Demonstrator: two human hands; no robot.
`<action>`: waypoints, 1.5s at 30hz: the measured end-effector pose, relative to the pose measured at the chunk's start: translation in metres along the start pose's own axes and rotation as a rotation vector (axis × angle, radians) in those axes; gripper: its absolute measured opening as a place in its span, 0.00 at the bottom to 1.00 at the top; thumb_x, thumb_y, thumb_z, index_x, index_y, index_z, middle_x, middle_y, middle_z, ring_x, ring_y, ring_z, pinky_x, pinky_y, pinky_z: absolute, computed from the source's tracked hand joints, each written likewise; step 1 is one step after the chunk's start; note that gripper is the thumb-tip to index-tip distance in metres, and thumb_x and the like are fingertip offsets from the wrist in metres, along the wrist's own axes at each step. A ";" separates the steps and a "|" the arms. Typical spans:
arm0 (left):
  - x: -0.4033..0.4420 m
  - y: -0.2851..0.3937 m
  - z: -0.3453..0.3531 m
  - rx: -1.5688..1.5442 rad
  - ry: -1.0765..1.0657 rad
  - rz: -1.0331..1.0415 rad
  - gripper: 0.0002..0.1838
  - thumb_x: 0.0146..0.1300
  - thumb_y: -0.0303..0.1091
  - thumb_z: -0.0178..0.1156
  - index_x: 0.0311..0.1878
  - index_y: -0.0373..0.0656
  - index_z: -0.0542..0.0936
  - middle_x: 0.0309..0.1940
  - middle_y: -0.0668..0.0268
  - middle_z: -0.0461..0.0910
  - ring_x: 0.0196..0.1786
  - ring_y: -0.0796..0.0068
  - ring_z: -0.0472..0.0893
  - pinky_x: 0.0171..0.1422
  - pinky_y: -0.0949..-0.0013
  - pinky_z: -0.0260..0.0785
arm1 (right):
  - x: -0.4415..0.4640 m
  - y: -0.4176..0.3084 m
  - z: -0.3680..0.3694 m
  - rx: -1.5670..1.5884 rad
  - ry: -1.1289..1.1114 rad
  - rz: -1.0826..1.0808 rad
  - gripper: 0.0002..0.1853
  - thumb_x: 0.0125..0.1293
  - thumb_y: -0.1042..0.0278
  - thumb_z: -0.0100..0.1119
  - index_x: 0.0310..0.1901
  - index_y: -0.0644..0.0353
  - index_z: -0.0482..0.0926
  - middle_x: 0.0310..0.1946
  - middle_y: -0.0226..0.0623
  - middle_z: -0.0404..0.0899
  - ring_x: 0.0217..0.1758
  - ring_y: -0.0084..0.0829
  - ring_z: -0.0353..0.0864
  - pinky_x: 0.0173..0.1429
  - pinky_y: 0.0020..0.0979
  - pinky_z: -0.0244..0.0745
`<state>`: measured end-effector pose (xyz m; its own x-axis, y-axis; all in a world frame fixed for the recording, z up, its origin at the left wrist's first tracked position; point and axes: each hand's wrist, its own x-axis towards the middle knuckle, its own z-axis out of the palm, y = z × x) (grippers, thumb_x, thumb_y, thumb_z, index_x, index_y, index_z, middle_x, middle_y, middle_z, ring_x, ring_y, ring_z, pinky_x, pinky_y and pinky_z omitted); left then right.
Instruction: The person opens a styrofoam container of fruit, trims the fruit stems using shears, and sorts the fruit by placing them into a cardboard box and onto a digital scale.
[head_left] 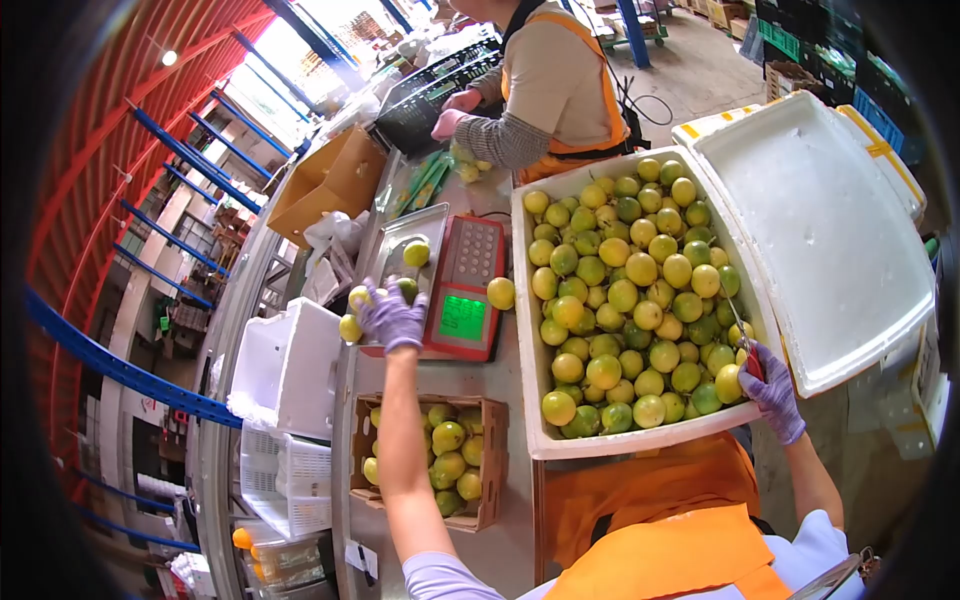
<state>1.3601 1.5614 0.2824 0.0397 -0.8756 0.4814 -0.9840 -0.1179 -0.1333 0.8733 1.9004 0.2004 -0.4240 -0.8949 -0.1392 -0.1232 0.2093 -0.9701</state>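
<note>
My left hand (392, 316), in a purple glove, is over the scale's metal tray (432, 228) with its fingers apart. Round yellow-green fruits (350, 328) lie against and beside the fingers; another fruit (416, 253) sits farther up the tray. The red scale (470, 265) has a lit green display. My right hand (773, 398), also gloved, is closed around red-handled scissors (754, 364) at the near right rim of a white foam box (650, 443). The blades point away over the fruit heap. One fruit (728, 383) is beside its fingers; whether they grip it is unclear.
A cardboard box of fruit (488, 465) stands below my left forearm. One loose fruit (501, 293) lies between scale and foam box. A foam lid (830, 240) leans at right. Another person (560, 80) handles a bag beyond. White crates (288, 480) stand at left.
</note>
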 end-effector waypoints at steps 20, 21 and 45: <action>-0.002 0.012 0.009 -0.383 0.311 0.116 0.33 0.58 0.47 0.64 0.62 0.39 0.71 0.60 0.49 0.72 0.63 0.48 0.71 0.70 0.51 0.62 | -0.003 -0.016 0.007 0.051 -0.032 -0.075 0.28 0.59 0.65 0.63 0.61 0.65 0.73 0.35 0.24 0.73 0.37 0.16 0.70 0.44 0.21 0.70; -0.001 0.002 0.009 -0.350 0.191 0.067 0.31 0.58 0.47 0.64 0.61 0.40 0.73 0.59 0.50 0.73 0.63 0.50 0.72 0.71 0.52 0.61 | -0.005 -0.014 0.006 0.044 -0.026 -0.082 0.29 0.59 0.65 0.63 0.62 0.65 0.73 0.34 0.24 0.72 0.36 0.16 0.69 0.43 0.20 0.69; -0.026 0.059 -0.019 -0.714 0.379 0.151 0.23 0.60 0.37 0.63 0.56 0.39 0.73 0.53 0.51 0.74 0.58 0.50 0.74 0.66 0.55 0.65 | -0.002 -0.003 0.006 0.091 -0.062 -0.163 0.30 0.60 0.68 0.64 0.64 0.68 0.70 0.41 0.27 0.74 0.42 0.18 0.72 0.51 0.21 0.71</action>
<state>1.2981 1.5865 0.2788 -0.0378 -0.6256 0.7792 -0.8527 0.4267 0.3013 0.8801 1.8994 0.2027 -0.3487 -0.9372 0.0119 -0.1032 0.0257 -0.9943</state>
